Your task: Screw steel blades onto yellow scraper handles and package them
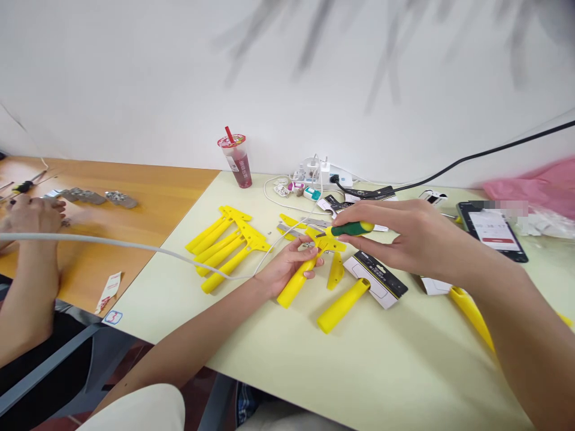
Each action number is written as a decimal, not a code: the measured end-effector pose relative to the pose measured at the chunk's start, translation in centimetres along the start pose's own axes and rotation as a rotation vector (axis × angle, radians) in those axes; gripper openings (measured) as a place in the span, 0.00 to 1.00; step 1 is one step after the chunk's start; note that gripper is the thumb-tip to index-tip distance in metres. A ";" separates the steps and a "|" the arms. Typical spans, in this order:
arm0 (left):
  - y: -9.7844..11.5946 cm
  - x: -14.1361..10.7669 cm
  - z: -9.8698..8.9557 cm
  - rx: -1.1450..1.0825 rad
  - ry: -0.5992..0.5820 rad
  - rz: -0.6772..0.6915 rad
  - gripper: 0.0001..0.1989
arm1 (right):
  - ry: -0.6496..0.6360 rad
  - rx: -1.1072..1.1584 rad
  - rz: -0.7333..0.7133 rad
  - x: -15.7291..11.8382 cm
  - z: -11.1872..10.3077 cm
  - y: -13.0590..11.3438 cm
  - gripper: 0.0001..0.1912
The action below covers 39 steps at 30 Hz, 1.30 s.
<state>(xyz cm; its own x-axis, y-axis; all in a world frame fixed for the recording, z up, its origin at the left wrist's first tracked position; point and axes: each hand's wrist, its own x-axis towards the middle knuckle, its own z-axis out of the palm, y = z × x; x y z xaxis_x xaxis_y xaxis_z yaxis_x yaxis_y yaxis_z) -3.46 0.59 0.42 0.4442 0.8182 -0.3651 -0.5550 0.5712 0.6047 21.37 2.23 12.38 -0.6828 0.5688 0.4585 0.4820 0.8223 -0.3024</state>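
My left hand [287, 266] is closed round the neck of a yellow tool [296, 286], whose handle slants down toward me. My right hand [395, 230] grips a green and yellow screwdriver [353, 228] from the right, its tip over the head of the tool. Several yellow tools [222, 254] lie side by side to the left. Metal blades and yellow pieces [293, 221] are spread behind my hands. Nearer me lie a loose yellow handle [342, 306], a yellow piece [335, 272] and a black and white card [376, 280].
A drink cup [240, 164] stands near the wall beside a power strip [321, 175] with cables. A white cable crosses above my left forearm. On the right are a phone [492, 230] and pink plastic [539, 188]. Another person's hands [36, 212] are at the wooden table.
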 end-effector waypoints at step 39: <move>-0.2 0.1 0.0 -0.043 -0.014 0.038 0.30 | -0.032 0.272 0.121 1.0 1.8 -0.7 0.17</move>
<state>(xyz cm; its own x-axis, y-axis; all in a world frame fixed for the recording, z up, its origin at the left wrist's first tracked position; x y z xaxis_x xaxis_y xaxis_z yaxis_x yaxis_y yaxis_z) -3.30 0.61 0.26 0.4323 0.8383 -0.3323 -0.6008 0.5426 0.5870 19.38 2.23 11.57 -0.6484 0.6598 0.3797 0.3996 0.7195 -0.5680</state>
